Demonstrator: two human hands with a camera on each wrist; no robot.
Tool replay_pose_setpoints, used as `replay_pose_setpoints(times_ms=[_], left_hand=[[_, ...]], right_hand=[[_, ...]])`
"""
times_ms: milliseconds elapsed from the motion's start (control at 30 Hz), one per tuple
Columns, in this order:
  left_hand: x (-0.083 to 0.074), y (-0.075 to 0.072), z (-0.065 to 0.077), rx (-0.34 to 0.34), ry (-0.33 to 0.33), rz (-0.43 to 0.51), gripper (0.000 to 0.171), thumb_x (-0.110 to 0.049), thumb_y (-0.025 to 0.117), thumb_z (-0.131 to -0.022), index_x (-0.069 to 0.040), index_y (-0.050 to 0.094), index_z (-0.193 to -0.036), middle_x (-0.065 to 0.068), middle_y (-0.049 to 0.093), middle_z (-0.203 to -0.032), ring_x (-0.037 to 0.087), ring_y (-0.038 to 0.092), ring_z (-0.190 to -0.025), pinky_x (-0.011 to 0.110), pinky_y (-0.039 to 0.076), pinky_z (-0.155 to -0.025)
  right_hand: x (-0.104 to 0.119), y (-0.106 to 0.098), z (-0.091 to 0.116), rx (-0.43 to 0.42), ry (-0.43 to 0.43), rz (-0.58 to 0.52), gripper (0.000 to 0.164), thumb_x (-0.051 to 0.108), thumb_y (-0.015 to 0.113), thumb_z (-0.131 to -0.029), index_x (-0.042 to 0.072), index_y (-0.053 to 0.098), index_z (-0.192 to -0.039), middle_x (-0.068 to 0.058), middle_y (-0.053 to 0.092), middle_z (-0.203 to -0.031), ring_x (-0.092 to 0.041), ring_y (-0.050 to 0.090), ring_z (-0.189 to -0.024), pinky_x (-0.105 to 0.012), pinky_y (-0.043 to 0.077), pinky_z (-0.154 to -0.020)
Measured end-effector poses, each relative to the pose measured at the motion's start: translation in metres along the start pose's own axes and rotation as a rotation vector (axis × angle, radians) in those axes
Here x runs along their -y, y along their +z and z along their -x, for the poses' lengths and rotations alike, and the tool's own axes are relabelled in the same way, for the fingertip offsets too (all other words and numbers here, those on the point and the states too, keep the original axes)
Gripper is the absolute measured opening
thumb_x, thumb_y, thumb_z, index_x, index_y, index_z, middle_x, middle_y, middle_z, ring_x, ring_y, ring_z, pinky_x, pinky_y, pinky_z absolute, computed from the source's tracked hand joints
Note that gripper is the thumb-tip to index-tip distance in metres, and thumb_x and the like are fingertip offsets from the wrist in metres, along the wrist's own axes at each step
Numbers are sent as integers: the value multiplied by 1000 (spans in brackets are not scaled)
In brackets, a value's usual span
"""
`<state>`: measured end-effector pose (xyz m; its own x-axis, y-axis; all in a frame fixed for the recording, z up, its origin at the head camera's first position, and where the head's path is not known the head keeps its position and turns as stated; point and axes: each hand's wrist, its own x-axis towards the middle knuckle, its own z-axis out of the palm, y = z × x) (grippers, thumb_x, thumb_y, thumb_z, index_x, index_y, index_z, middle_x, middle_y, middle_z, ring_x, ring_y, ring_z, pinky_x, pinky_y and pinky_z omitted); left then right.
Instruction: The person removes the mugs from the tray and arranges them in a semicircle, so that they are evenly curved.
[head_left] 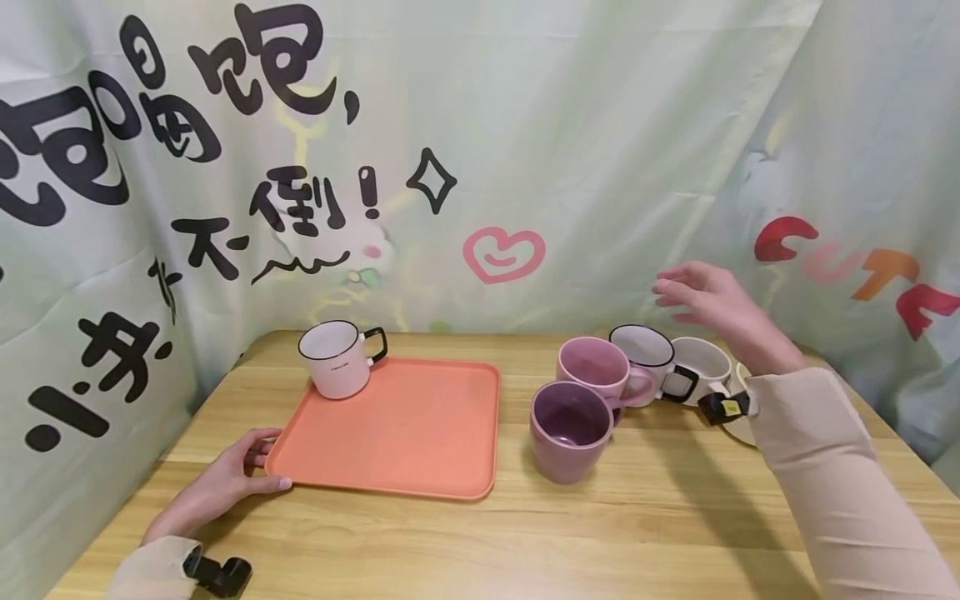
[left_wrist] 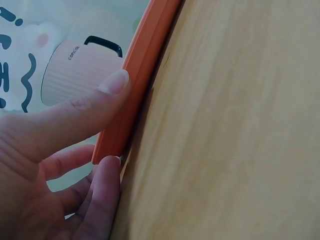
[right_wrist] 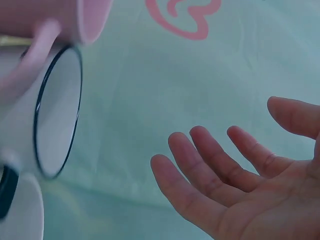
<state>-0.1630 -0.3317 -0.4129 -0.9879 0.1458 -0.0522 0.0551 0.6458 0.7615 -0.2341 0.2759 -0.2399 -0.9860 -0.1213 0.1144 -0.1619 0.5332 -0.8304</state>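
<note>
My left hand (head_left: 225, 479) grips the near left corner of an orange tray (head_left: 420, 425). Its thumb (left_wrist: 82, 107) lies along the front rim while the fingers bend round the corner. At the tray's back left stands a white mug (head_left: 335, 371) with a black rim and black handle. My right hand (head_left: 708, 300) is raised in the air, holding nothing, fingers spread and slightly bent. Below it stand a second black-rimmed white mug (head_left: 641, 346) and a plain white mug (head_left: 701, 360). A pink mug (head_left: 592, 362) and a purple mug (head_left: 570, 450) are nearer the tray.
A cream round object (head_left: 738, 429) is partly hidden under my right wrist. The wooden table (head_left: 420, 550) ends at the back against a printed pale green curtain (head_left: 585, 150), which also hangs at both sides.
</note>
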Motion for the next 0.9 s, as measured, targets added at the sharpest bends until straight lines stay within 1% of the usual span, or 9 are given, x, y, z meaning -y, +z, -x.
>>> replay_pose_setpoints(times_ms=[67,100,167,267,367,433,567,767,900], left_hand=[[-1,0,0,-3,-3,4,80,-13,84,-84,15,37,-143,21,58,-119,23,57,-100,27,48,-79],[-1,0,1,-3,-4,4,80,-13,84,-84,14,37,-143,21,58,-119,23,57,-100,27,48,-79],[-1,0,1,1,-7,10,80,-13,84,-84,14,37,-143,21,58,-120,23,57,-101,27,47,-79],[-2,0,1,9,-10,7,80,-15,84,-85,13,37,-144,20,58,-120,24,57,-102,27,47,-80],[-3,0,1,12,-13,1,81,-17,84,-85,12,37,-144,19,58,-120,26,57,-103,28,47,-81],[-3,0,1,11,-10,0,80,-17,84,-85,12,38,-144,19,58,-120,26,57,-103,29,47,-81],[-3,0,2,9,-4,6,80,-16,84,-84,12,38,-144,18,59,-119,26,57,-103,29,47,-81],[-2,0,2,-3,19,5,78,-13,84,-84,13,39,-143,18,59,-117,23,57,-101,28,47,-81],[-2,0,2,0,28,-2,77,-10,83,-85,15,38,-143,18,59,-118,25,58,-102,28,47,-80]], right_hand=[[4,5,-4,8,3,-15,52,27,49,-108,-10,39,-144,-5,59,-121,5,59,-94,-18,49,-82],[7,8,-6,14,1,-18,52,27,48,-108,-10,39,-144,-10,58,-125,3,59,-97,-19,49,-83],[12,14,-9,25,4,-26,52,27,46,-108,-9,39,-145,-15,56,-131,-6,59,-104,-23,50,-87],[19,21,-13,49,0,-43,54,29,43,-109,-10,36,-147,-24,49,-139,-23,55,-119,-33,48,-97],[25,30,-18,71,-1,-74,56,29,42,-110,-10,34,-148,-27,46,-142,-36,49,-129,-44,43,-105],[30,36,-21,79,0,-104,55,28,42,-110,-10,33,-149,-27,45,-143,-39,47,-131,-48,40,-107],[39,49,-28,82,10,-138,55,26,46,-109,-10,34,-149,-28,43,-146,-40,48,-133,-50,38,-109],[51,68,-38,101,18,-188,52,22,50,-107,-10,37,-146,-28,42,-146,-40,47,-133,-49,38,-109],[57,78,-42,112,13,-216,49,21,51,-107,-11,40,-143,-27,44,-144,-40,49,-132,-48,39,-109]])
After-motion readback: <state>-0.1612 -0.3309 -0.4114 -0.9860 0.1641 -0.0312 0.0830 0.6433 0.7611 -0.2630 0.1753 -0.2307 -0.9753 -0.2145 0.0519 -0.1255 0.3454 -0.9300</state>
